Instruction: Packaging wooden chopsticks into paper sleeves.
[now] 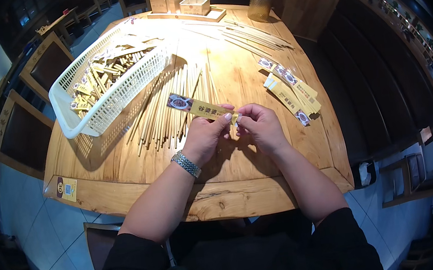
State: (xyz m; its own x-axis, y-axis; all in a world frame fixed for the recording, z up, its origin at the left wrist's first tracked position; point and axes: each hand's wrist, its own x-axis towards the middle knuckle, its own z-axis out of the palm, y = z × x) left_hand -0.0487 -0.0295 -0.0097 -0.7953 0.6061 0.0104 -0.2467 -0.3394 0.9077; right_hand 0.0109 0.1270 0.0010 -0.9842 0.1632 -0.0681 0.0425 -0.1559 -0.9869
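Observation:
My left hand (pixel 208 135) holds a printed yellow paper chopstick sleeve (pixel 202 108), which slants up and to the left over the wooden table. At the sleeve's right end, the fingertips of my right hand (pixel 262 127) pinch its edge, close to my left thumb. Whether chopsticks are inside the sleeve cannot be told. Beyond my left hand, many loose wooden chopsticks (pixel 159 113) lie spread out. A fanned stack of flat printed sleeves (pixel 289 91) rests to the right of my hands. More sleeved chopsticks (pixel 101 74) fill a white plastic basket (pixel 132 86) at the left.
Long thin sticks (pixel 255 38) lie towards the table's far right, near an amber glass jar (pixel 261 3). Wooden boxes (pixel 166 1) stand on a tray (pixel 187 16) at the far edge. A printed table card (pixel 67 188) is at the near left corner. A dark padded bench (pixel 372 75) runs along the right.

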